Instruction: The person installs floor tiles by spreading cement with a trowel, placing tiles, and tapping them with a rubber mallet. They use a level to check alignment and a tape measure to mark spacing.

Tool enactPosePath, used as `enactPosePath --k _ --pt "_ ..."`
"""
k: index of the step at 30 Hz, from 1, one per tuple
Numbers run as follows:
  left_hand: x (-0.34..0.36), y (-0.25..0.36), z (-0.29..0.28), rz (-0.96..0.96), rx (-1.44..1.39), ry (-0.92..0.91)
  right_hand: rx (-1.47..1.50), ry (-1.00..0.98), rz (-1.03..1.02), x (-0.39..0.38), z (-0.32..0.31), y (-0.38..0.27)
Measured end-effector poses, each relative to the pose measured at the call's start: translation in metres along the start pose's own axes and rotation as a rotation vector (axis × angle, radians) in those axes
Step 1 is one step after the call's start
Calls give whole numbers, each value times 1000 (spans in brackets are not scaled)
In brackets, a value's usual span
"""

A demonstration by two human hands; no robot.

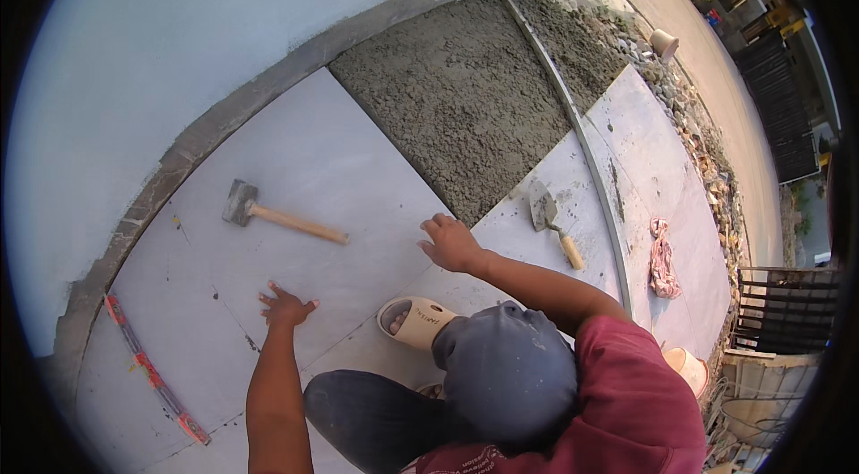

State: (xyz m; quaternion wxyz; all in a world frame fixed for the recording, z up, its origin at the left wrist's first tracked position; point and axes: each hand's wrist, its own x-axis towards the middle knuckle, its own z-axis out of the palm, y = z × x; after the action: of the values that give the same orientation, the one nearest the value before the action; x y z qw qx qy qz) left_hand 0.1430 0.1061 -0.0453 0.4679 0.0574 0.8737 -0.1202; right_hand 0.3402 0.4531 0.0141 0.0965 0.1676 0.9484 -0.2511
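My left hand rests on a large pale tile, fingers spread. Farther forward, my right hand lies open near that tile's edge, beside wet grey mortar. A rubber mallet with wooden handle lies on the tile above my left hand. To the right of my right hand, a pointing trowel rests on another mortar-spotted tile. A long metal straightedge crosses mortar and tile. A red-and-silver bar, perhaps a level, lies at the far left. Neither hand holds anything.
A pale wall borders the left. A pink rag lies on the right-hand tile. My sandalled foot is below my right hand. Rubble, a small bucket, another container and dark railings line the right.
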Motion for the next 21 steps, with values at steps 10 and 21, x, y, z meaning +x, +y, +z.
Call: enactPosePath --k 10,21 --pt "4 1 0 12 9 53 -3 95 881 -341 -86 124" --pt "11 10 9 2 -22 116 75 215 995 -372 -65 193"
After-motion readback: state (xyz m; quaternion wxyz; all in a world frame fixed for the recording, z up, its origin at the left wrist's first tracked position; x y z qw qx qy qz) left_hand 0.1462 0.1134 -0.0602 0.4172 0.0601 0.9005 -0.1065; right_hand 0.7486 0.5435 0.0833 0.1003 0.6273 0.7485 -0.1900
